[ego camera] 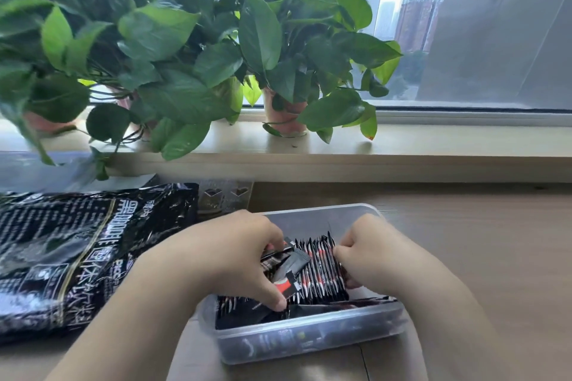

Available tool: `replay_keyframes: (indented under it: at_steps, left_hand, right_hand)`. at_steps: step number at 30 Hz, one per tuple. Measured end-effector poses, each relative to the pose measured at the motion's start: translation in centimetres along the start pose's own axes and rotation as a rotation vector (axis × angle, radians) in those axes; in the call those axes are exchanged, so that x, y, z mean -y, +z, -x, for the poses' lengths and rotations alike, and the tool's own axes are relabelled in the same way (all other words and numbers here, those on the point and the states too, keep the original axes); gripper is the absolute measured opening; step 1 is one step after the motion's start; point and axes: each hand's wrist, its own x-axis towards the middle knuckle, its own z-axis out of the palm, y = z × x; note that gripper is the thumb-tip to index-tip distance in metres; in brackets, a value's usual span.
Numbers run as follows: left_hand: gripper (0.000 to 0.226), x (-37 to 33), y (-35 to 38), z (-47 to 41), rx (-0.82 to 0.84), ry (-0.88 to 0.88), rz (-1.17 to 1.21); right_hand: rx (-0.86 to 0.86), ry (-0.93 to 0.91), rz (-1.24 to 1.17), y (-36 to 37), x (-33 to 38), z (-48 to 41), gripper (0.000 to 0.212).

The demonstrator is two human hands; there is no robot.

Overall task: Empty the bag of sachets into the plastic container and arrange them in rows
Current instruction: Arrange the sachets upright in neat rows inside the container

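Observation:
A clear plastic container stands on the wooden table in front of me. Inside it a row of black-and-red sachets stands on edge, with more sachets lying loose along the near side. My left hand reaches into the container's left part and grips a loose black sachet with a red end, tilted against the row. My right hand curls round the right end of the standing row. The black bag lies flat on the table to the left of the container.
A wooden window sill runs across behind the table with potted green plants whose leaves hang over the bag. A small clear item with heart cut-outs stands behind the container. Bare table lies to the right.

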Motion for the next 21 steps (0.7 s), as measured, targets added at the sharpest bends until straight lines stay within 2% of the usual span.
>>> replay_keyframes:
  at_steps: [7, 12, 21]
  left_hand:
    - [0.056, 0.2, 0.3, -1.0, -0.032, -0.002, -0.002]
    - [0.058, 0.2, 0.3, -1.6, -0.007, -0.034, 0.031]
    - [0.041, 0.6, 0.5, -1.5, -0.066, -0.038, 0.092]
  right_hand:
    - [0.066, -0.028, 0.096, -0.8, 0.1, 0.2, 0.017]
    - [0.021, -0.011, 0.178, -0.4, 0.0, -0.2, 0.013]
    - [0.009, 0.012, 0.204, -0.9, 0.4, 0.3, 0.017]
